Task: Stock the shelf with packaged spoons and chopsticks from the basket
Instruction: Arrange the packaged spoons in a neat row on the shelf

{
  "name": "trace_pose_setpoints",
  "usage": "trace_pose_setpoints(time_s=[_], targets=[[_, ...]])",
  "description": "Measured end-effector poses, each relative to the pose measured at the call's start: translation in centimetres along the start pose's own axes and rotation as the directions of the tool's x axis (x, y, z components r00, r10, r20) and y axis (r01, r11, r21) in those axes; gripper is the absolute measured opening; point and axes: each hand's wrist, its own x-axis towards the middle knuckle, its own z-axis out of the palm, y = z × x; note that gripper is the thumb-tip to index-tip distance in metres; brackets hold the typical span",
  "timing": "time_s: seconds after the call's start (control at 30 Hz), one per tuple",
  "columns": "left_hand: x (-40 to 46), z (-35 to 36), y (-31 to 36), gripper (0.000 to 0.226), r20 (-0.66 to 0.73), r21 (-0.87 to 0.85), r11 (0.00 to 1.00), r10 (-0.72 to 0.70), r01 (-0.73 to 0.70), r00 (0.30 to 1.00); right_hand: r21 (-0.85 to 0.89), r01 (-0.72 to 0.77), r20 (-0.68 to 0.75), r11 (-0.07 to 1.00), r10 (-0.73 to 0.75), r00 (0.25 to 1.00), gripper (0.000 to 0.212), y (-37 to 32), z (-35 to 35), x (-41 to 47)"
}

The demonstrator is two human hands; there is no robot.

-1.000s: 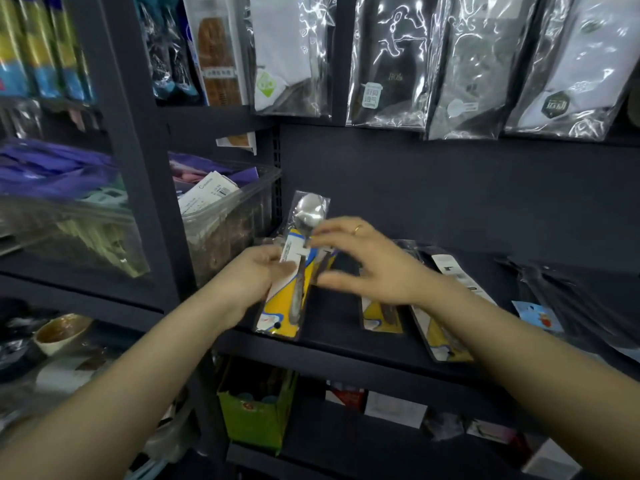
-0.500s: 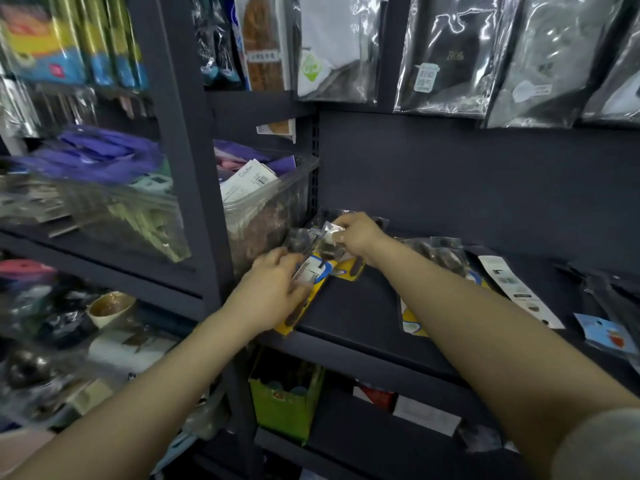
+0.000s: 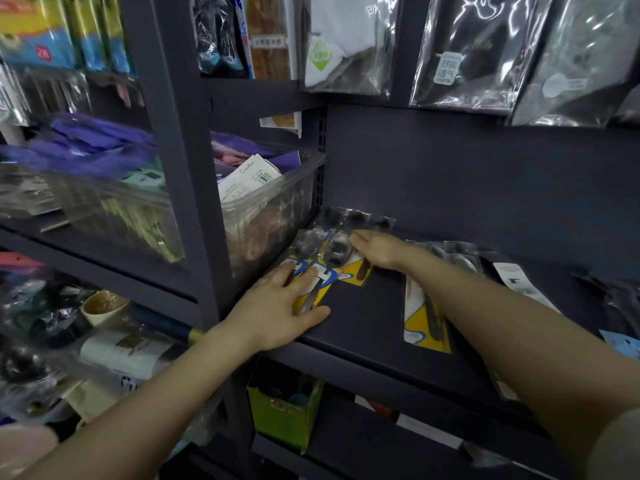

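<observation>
On the dark shelf, at its left end:
Left hand: your palm lies flat, fingers spread, pressing the front spoon packet down; nothing gripped.
Right hand: your fingers rest extended on the back spoon packets, not clenched.
Other packets: lying flat beside your right forearm.
Clear bin: just left of the packets.

Left hand flat (fingers spread), right hand extended forward.

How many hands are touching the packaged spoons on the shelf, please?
2: the left hand lies flat on the front spoon packs; the right hand presses the rear packs just behind them.
</observation>
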Motion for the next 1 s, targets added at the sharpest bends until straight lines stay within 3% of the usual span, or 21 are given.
trace_pose_setpoints(time_s=[0.1,0.27,0.4,0.47,0.57,0.63,0.7,0.87,1.0], targets=[[-0.2,0.1,0.1,0.093,-0.007,-0.002,1.000,0.009,-0.009,1.000,-0.030,0.030,0.022,0.999,-0.029,0.999,0.051,-0.5,0.0,0.5],[0.2,0.1,0.2,0.070,-0.027,0.010,1.000,0.015,-0.014,1.000,-0.093,0.079,0.044,0.993,-0.075,0.996,0.053,-0.6,-0.1,0.5],[0.5,-0.4,0.5,0.074,0.008,0.010,1.000,0.014,-0.014,1.000,-0.024,0.131,-0.183,0.991,-0.133,0.974,0.041,-0.1,-2.1,-1.2],[0.5,-0.9,0.3,0.082,-0.014,-0.021,0.999,0.042,-0.042,0.999,-0.073,0.115,-0.227,0.991,-0.129,0.965,0.032,1.5,-3.4,-2.9],[0.3,-1.5,1.0,0.094,-0.140,-0.086,0.976,0.187,-0.200,0.972,-0.267,0.029,-0.058,0.963,-0.046,0.997,0.030,4.4,-4.5,-5.4],[0.1,-1.5,2.2,0.087,-0.168,-0.112,0.948,0.278,-0.299,0.946,-0.302,0.017,0.046,0.953,-0.003,0.999,0.041,5.8,-4.6,-6.3],[0.3,-1.1,3.5,0.079,-0.164,-0.111,0.927,0.338,-0.358,0.927,-0.322,0.012,0.073,0.947,0.012,0.997,0.065,6.7,-4.5,-6.5],[1.7,0.0,7.2,0.051,-0.051,-0.241,0.919,0.310,-0.313,0.949,-0.256,-0.121,0.079,0.959,0.145,0.986,0.096,7.6,-4.7,-6.5],[3.4,0.6,10.3,0.064,0.075,-0.218,0.928,0.325,-0.302,0.943,-0.270,-0.175,0.061,0.947,0.198,0.978,0.100,9.0,-5.8,-6.4]])
